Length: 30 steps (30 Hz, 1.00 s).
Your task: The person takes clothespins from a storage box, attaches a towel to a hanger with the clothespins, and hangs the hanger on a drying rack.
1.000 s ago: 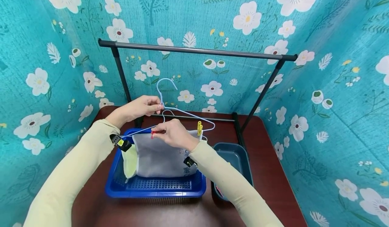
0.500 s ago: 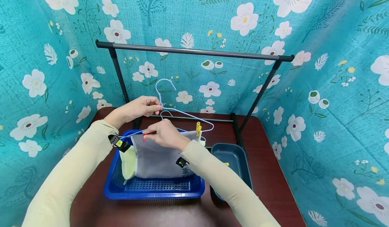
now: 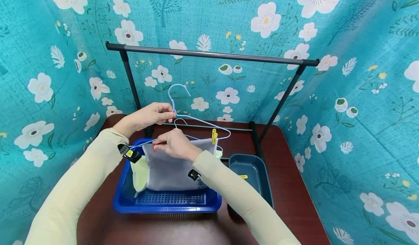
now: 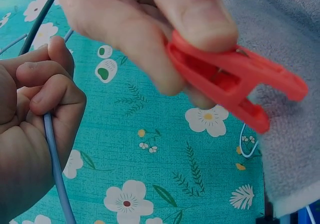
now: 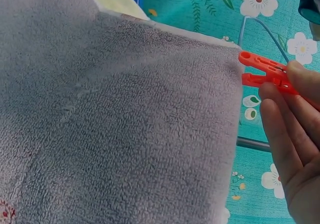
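1. Currently L hand pinches neck of blue hanger, ctr-left of frame, prob. to steady it.
2. R hand pinches 1 red peg, jaws apart, nr grey towel's upper-left corner, prob. so cloth fits between.
3. Count: lower ctr, 1 towel over 1 blue basket; lower right, 1 tray w/ 1 loose peg visible; towel's upper-right corner, yellow peg(s), 1 or 2 unclear.

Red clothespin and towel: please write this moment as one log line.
left hand: holds blue hanger; right hand: pinches red clothespin at edge of gray towel; yellow clothespin: on towel corner
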Motion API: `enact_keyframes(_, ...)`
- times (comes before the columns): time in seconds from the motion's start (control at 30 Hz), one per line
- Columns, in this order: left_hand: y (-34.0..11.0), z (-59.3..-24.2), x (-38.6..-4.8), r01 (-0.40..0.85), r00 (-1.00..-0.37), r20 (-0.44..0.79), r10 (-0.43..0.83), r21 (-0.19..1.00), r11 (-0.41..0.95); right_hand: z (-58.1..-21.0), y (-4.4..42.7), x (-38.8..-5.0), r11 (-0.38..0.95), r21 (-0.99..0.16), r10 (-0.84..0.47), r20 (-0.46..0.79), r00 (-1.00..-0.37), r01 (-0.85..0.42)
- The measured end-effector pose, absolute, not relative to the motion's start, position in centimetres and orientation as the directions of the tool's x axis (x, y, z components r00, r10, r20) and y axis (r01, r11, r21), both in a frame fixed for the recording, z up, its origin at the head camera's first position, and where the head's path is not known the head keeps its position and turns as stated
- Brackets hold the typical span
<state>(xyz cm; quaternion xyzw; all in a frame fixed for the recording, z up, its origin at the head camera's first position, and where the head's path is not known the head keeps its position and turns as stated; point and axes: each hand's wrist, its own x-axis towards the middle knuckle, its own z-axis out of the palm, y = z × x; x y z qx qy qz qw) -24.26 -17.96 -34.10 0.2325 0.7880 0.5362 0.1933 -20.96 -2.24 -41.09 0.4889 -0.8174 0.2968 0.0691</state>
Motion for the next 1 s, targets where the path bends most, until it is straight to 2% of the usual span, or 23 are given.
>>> enact_keyframes(0.37, -17.7, -33.9, -24.2, 0.168, -0.812, -0.050, 0.582, 0.934, 0.315, -41.4, -2.8, -21.3, 0.314, -0.407, -0.737, 0.465, -0.490, -0.858)
enact_keyframes(0.67, -17.6, -33.8, -24.4, 0.189, -0.812, -0.031, 0.583, 0.931, 0.312, -41.7, -3.2, -21.5, 0.328, -0.441, -0.742, 0.427, -0.517, -0.835)
enact_keyframes(1.0, -17.5, -33.8, -24.3, 0.156, -0.821, -0.055, 0.568, 0.936, 0.316, -41.8, -3.5, -21.6, 0.353, -0.449, -0.750, 0.389, -0.535, -0.821)
